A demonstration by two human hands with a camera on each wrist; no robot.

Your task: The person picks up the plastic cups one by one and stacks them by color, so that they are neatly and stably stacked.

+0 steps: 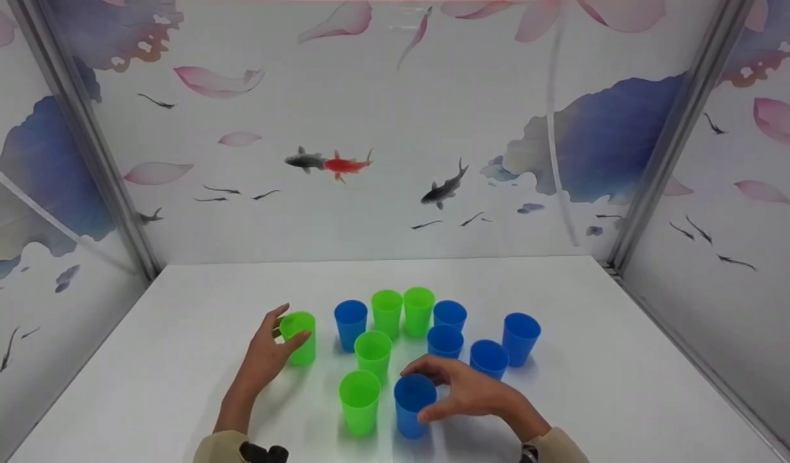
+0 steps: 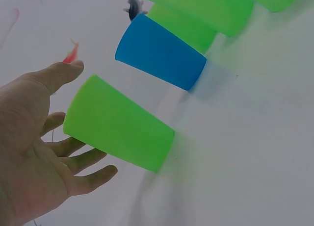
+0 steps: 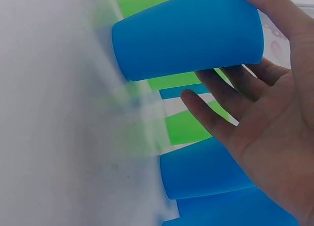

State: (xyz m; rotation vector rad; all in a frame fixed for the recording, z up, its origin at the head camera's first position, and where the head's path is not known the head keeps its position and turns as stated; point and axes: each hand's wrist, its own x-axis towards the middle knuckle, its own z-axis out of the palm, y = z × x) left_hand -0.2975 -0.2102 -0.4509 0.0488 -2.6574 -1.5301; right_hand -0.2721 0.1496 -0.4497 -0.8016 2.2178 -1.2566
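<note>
At the left, a green cup (image 1: 303,347) stands upright on the white table. My left hand (image 1: 266,354) is spread around its upper part. In the left wrist view the thumb (image 2: 66,75) stands off from that green cup (image 2: 120,125), and the other fingers lie behind its lower side. Near the front, my right hand (image 1: 462,389) holds a blue cup (image 1: 413,411), thumb on the near side and fingers curled round the far side. The right wrist view shows this blue cup (image 3: 189,37) with the thumb at its rim. Just left of it stands another green cup (image 1: 359,408).
Further green cups (image 1: 373,354) and blue cups (image 1: 351,328) stand upright in a loose cluster mid-table. One blue cup (image 1: 521,341) is the farthest right. Printed wall panels (image 1: 382,212) enclose the white table (image 1: 626,386) at the back and sides.
</note>
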